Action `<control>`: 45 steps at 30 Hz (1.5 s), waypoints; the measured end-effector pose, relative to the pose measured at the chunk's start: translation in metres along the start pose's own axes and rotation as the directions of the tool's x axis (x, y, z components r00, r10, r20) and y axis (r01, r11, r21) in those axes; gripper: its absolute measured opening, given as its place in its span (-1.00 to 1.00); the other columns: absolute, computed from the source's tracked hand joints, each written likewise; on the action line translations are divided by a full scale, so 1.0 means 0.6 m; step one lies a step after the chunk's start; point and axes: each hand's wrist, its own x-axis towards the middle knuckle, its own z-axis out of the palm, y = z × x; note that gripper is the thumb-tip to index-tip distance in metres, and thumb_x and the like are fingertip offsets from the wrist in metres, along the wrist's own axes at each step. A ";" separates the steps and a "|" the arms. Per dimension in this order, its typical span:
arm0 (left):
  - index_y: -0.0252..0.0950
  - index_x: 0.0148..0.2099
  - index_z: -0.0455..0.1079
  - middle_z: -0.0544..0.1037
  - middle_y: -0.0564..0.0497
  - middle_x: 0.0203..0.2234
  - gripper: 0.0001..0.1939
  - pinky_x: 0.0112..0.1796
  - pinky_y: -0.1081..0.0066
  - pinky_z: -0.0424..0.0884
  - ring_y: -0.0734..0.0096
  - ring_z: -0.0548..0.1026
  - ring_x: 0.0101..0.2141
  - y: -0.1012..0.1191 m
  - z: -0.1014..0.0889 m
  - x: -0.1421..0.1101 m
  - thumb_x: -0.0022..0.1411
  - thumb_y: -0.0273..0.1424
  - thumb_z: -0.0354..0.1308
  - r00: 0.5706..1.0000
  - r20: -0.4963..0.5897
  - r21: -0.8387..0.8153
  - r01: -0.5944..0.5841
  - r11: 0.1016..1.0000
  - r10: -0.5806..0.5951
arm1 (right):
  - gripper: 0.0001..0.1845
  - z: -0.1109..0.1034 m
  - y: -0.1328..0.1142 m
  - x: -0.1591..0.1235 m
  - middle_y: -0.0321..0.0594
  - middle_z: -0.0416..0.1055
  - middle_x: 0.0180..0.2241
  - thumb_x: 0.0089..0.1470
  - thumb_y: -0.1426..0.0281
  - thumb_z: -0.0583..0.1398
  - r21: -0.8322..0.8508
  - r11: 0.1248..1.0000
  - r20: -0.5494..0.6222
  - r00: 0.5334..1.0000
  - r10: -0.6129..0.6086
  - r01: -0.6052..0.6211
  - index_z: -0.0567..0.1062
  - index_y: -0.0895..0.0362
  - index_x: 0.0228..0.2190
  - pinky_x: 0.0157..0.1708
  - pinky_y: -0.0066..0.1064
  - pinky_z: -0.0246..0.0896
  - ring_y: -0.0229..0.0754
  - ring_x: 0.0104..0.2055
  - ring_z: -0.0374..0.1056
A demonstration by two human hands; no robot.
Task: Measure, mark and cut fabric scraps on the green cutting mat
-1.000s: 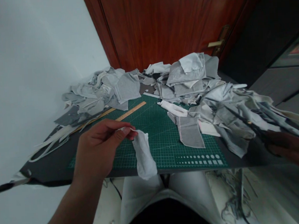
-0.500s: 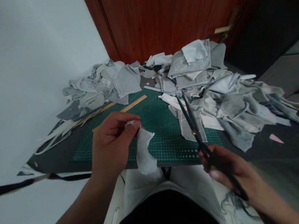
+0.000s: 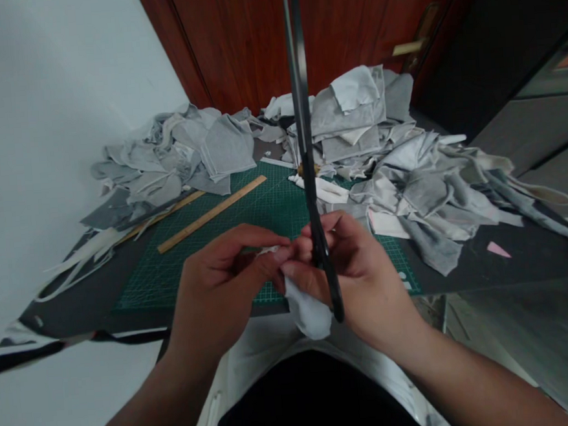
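Note:
Pinched between the thumb and fingers of my left hand (image 3: 225,282) is a small white piece of fabric (image 3: 309,312), which hangs down over the table's front edge. My right hand (image 3: 360,266) has come up against the left fingertips, its thumb and fingers touching the fabric's top. A pair of black scissors (image 3: 303,127) is hooked in my right hand, blades pointing up and nearly together, handles across the palm. Fingers hide the fabric's upper part. Below both hands lies a green cutting mat (image 3: 283,206) with a wooden ruler (image 3: 211,215) on its left side.
Grey fabric pieces pile up at the back left (image 3: 163,156), and a larger heap (image 3: 407,172) covers the back and right. Pale strips (image 3: 87,253) lie at the left edge. A pink scrap (image 3: 498,250) sits on the right. A wall and wooden door (image 3: 233,41) stand behind.
My right hand has moved left to meet my left hand at the fabric, and the scissors have swung from a slant to upright. The view has shifted slightly.

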 end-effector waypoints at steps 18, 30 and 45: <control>-0.25 -0.26 0.55 0.60 -0.09 -0.30 -0.77 -0.28 0.32 0.56 0.22 0.60 -0.25 -0.018 0.006 0.016 0.18 -0.19 0.38 0.969 0.213 -0.270 0.185 0.945 -0.129 | -0.47 -0.009 0.001 0.004 -0.42 0.45 -0.42 -0.20 0.30 0.53 -0.023 0.996 0.055 0.994 0.091 -0.090 0.31 0.04 -0.36 -0.37 -0.43 0.35 -0.30 -0.41 0.39; -0.21 -0.27 0.45 0.48 0.09 -0.54 -0.88 -0.54 0.50 0.30 0.47 0.40 -0.56 -0.019 0.013 -0.005 0.15 -0.38 0.33 0.912 0.329 -0.137 0.303 0.943 -0.246 | -0.51 -0.010 -0.001 -0.017 -0.43 0.51 -0.40 -0.10 0.29 0.50 0.025 0.999 -0.173 0.984 -0.041 0.046 0.32 0.00 -0.30 -0.35 -0.38 0.46 -0.28 -0.39 0.47; -0.24 -0.15 0.45 0.55 0.08 -0.53 -0.87 -0.62 0.59 0.18 0.61 0.27 -0.66 0.016 -0.005 -0.031 0.33 -0.29 0.23 0.903 0.378 -0.060 0.246 0.967 -0.206 | -0.58 -0.015 0.000 -0.042 -0.41 0.52 -0.40 -0.09 0.40 0.49 0.040 0.993 -0.232 0.968 -0.099 0.111 0.38 0.04 -0.30 -0.38 -0.47 0.43 -0.34 -0.42 0.43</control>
